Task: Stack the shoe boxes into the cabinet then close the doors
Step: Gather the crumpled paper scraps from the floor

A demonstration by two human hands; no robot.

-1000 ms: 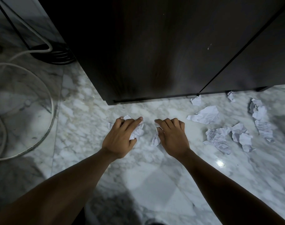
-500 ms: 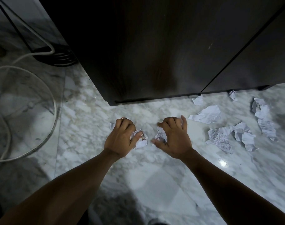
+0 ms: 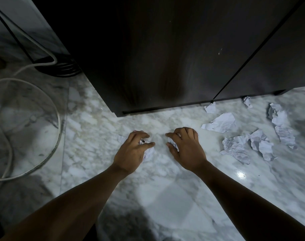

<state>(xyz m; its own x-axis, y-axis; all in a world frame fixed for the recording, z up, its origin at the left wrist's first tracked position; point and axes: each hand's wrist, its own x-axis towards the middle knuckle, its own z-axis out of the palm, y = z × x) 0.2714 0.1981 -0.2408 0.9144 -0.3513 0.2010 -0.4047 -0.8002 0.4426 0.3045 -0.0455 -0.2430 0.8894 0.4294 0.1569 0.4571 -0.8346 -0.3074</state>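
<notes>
Left of the cabinet (image 3: pixel 165 58), a white cable (image 3: pixel 60 126) is lying looped where a foot could be caught. Before the cabinet, a paper wad (image 3: pixel 149 152) is being clenched in the left hand (image 3: pixel 130 152), a second wad (image 3: pixel 172 144) in the right hand (image 3: pixel 188 150). Further right along its base, loose scraps (image 3: pixel 221 122) are lying and could be slipped on. No shoe boxes are being shown; the cabinet doors appear closed.

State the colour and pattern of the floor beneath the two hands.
The polished stone floor is white with grey marble veining; the head view shows it best.
</notes>
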